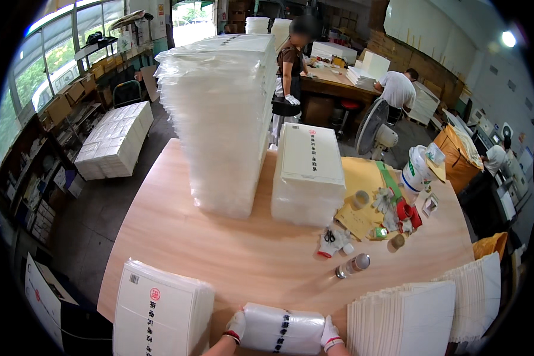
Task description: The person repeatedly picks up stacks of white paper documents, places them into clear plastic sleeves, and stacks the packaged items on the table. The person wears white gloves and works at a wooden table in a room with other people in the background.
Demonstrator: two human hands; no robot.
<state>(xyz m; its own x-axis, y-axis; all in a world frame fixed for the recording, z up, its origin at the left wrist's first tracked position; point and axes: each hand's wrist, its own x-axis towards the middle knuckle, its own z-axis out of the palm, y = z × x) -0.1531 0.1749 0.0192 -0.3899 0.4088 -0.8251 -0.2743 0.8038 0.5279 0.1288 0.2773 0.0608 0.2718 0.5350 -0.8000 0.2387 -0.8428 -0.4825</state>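
A plastic-wrapped packet (283,329) with black printing lies at the near edge of the table, its shiny film wrinkled. My left hand (236,326), in a white glove with a red cuff, grips its left end. On the opposite end, my right hand (330,335) in a matching glove holds the packet's side; the fingertips of both hands are partly hidden. Left of the packet stands a stack of white printed envelopes (160,314). To the right, a fanned pile of white envelopes (403,317) sits beside another such pile (471,296).
A tall stack of plastic-wrapped packets (219,118) and a shorter stack (308,172) stand on the table's far side. A glass bottle (353,266), scissors (330,236), gloves (385,202), a tape roll (397,241) and a white bucket (416,172) lie rightward. A fan (374,127) and co-workers are beyond.
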